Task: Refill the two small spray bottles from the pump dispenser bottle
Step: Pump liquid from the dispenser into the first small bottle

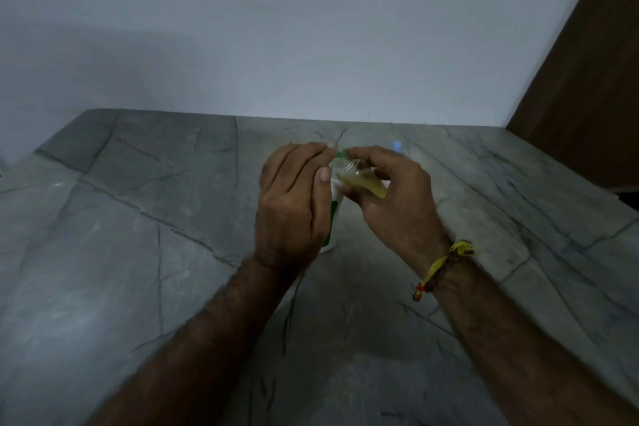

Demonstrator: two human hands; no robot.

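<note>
Nearest the viewer, two bare forearms reached out over the grey stone table (138, 252), the right one wearing a yellow thread band (444, 268) at the wrist. Just beyond the band, the right hand (387, 197) had its fingers curled round a small clear spray bottle (363, 180), which lay tilted with its open neck toward the pump dispenser bottle (332, 214) and a little yellowish liquid pooled in its lower side. That tilt was probably meant to bring the mouth up to the pump's spout so the stream would run in rather than spill. The pump dispenser bottle, white with a green label, stood on the table directly behind the left hand (294, 204), mostly hidden by it. The left hand's fingers were bent over the green pump head (340, 153), the thumb lying along the bottle's side; it seemed placed there both to steady the dispenser and to press the pump. Whether the spout touched the bottle neck could not be told. Farther off, right of the dispenser, a faint bluish object (397, 145) stood blurred, possibly the second spray bottle. Beyond rose a pale wall (311, 28).
</note>
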